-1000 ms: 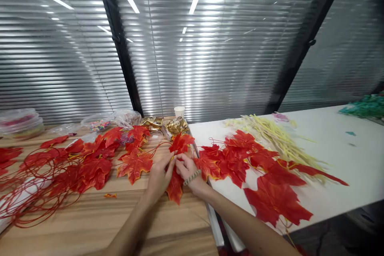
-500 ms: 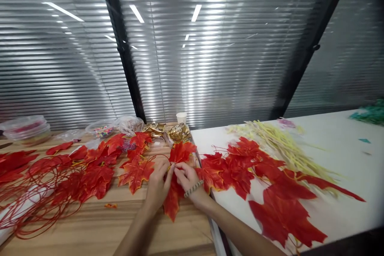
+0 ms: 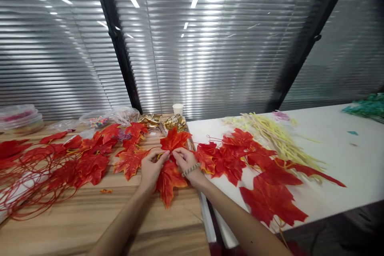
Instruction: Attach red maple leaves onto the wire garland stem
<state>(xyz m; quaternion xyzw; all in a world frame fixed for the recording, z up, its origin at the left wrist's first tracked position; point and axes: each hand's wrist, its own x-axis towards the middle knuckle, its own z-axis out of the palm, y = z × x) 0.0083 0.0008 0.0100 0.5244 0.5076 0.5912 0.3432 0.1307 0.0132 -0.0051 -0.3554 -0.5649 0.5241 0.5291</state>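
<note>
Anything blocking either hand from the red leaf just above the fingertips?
Nothing visible: the left hand and right hand have fingertips at the base of the upper red leaf. The lower red leaf lies nearer the body.

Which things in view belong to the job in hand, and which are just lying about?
Seems part of the job:
left hand and right hand
red leaves at their fingertips
other red leaves
red cord, probably

Apparently just lying about:
white cup
gold packets
yellow strips
teal pile
</note>
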